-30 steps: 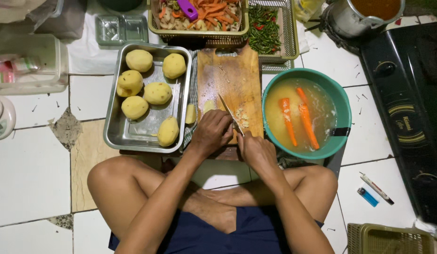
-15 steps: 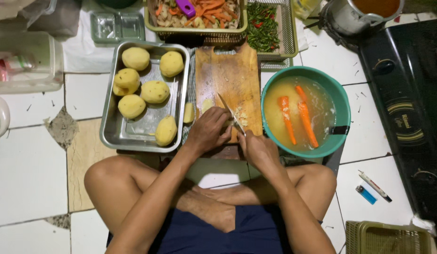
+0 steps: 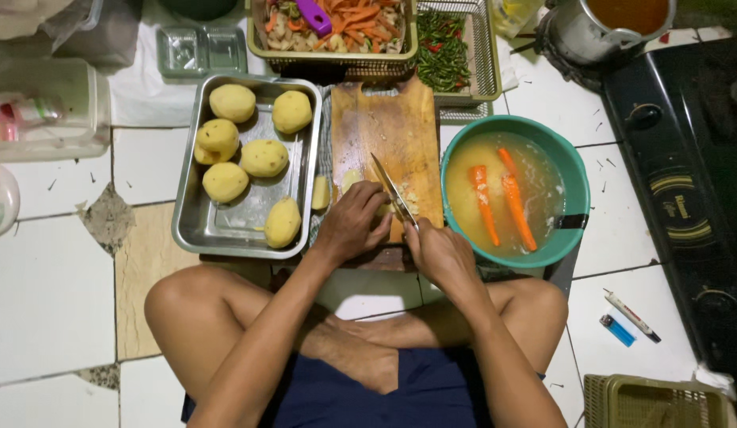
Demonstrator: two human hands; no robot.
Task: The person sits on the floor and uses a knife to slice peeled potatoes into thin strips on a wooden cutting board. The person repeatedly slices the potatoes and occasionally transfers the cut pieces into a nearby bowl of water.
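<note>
At the frame's centre, the left hand (image 3: 354,222) curls palm-down over a peeled potato (image 3: 351,179) on the cutting board (image 3: 392,127). The right hand (image 3: 438,252) is closed around a knife (image 3: 392,190), its blade angled toward the upper left beside the left fingertips.

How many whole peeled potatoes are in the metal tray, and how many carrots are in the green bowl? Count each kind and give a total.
Potatoes in the metal tray: 6
Carrots in the green bowl: 2
Total: 8
</note>
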